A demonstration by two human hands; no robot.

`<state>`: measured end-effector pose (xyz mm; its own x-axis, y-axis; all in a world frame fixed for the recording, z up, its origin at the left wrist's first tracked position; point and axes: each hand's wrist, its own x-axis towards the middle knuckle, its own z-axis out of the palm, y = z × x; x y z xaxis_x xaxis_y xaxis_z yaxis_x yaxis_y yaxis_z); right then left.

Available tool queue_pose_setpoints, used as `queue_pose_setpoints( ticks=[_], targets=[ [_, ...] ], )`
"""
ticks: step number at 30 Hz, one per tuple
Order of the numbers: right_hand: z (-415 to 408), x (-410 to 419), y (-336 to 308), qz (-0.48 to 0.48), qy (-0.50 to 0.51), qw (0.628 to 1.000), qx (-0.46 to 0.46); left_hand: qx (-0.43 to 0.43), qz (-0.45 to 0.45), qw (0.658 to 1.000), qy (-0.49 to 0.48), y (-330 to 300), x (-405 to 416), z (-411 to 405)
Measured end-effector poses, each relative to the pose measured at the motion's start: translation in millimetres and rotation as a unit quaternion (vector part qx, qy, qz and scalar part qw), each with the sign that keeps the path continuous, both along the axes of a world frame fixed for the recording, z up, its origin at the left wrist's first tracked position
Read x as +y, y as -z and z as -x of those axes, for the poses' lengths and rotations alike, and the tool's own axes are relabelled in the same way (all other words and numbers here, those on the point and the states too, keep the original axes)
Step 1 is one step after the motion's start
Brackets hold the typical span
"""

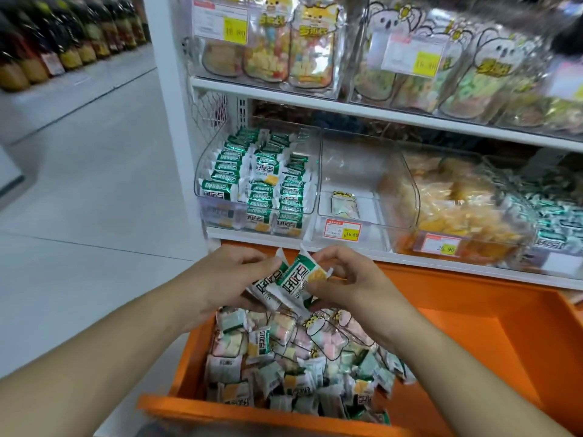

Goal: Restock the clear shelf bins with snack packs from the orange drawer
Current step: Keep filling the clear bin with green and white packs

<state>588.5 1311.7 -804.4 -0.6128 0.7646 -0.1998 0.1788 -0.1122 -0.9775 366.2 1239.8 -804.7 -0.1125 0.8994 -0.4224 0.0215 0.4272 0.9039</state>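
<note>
Head view: left hand (pixel 232 279) and right hand (pixel 347 283) pinch, seemingly, two snack packs (pixel 295 280) between them above orange drawer (pixel 473 335).

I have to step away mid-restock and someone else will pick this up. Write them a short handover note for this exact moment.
Left hand and right hand: both grip a small bunch of green-and-white snack packs, held above the open orange drawer.
Drawer: a heap of mixed loose packs remains in it.
Left clear bin: filled with rows of the same green packs.
Middle clear bin: nearly bare, one pastel pack inside.
Done: left bin largely stocked.
Left: shelve the held packs, then probably fill the middle bin from the drawer.
</note>
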Motion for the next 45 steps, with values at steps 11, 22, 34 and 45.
queue_pose_setpoints(
  ticks=[11,22,34,45],
  targets=[
    [15,17,37,-0.076,-0.006,0.992,-0.103,0.102,0.019,0.993,0.060,36,26,2],
    [-20,23,206,-0.125,-0.237,0.872,-0.411,0.237,0.142,0.949,0.151,103,19,-2],
    [-3,18,268,-0.218,-0.309,0.794,-0.476,0.252,0.160,0.939,0.169,96,24,-2],
    [-8,39,144,-0.057,-0.122,0.924,-0.358,0.207,0.155,0.959,0.114,54,32,12]
  ],
)
